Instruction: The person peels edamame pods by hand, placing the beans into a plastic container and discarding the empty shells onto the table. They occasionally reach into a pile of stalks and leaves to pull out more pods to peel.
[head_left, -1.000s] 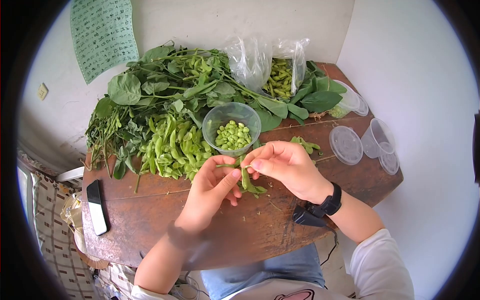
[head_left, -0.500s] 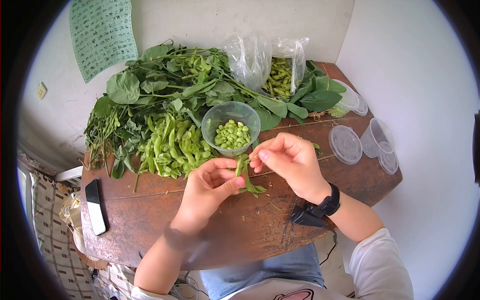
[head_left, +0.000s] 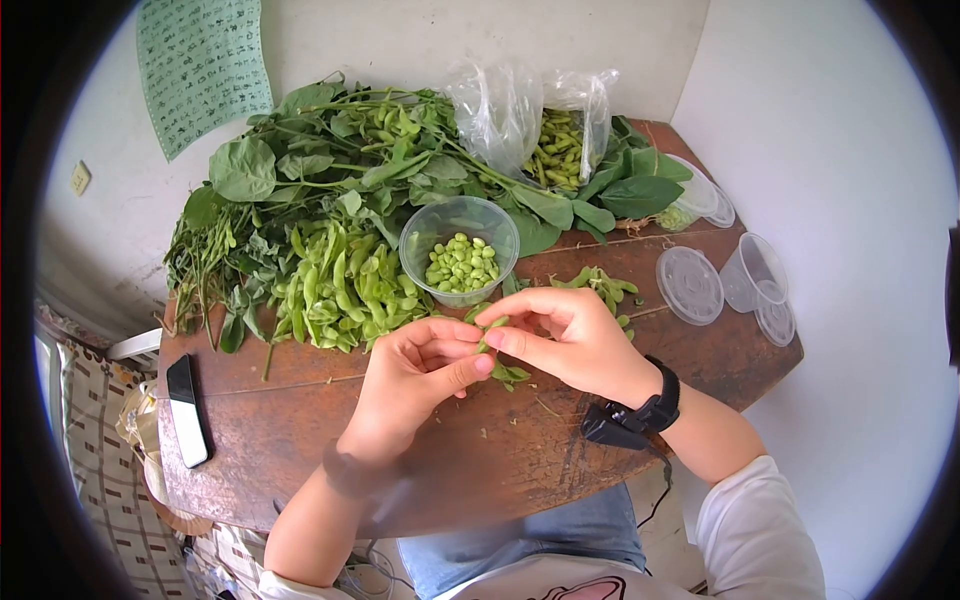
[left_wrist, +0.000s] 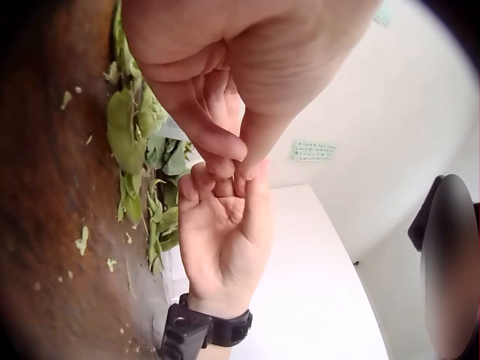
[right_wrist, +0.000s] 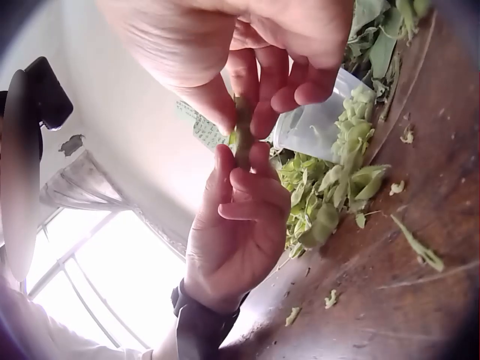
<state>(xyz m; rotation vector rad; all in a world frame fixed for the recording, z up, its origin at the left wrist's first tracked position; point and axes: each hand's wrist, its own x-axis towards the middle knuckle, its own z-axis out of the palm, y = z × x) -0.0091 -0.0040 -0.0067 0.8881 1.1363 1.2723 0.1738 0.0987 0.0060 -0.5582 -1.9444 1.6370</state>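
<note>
Both hands meet over the table just in front of a clear plastic bowl [head_left: 437, 222] of shelled green beans [head_left: 462, 264]. Between them is a green soybean pod [right_wrist: 242, 135], upright in the right wrist view. My left hand [head_left: 415, 372] pinches its lower end between thumb and fingers. At its upper end, my right hand [head_left: 585, 340] grips with thumb and forefinger. In the left wrist view the fingers hide the pod. Below the hands, more pods [head_left: 510, 377] lie on the wood.
A heap of pods [head_left: 345, 290] and leafy stalks [head_left: 330, 170] fills the table's back left. Behind the bowl stands a plastic bag [head_left: 500, 120] near more pods. Lids [head_left: 690, 287] and a clear cup [head_left: 752, 272] lie right; a phone [head_left: 188, 412] lies left.
My right hand drew a little away to the right from the pod in my left hand, then came back to it. Now both hands' fingertips are together on a pod.
</note>
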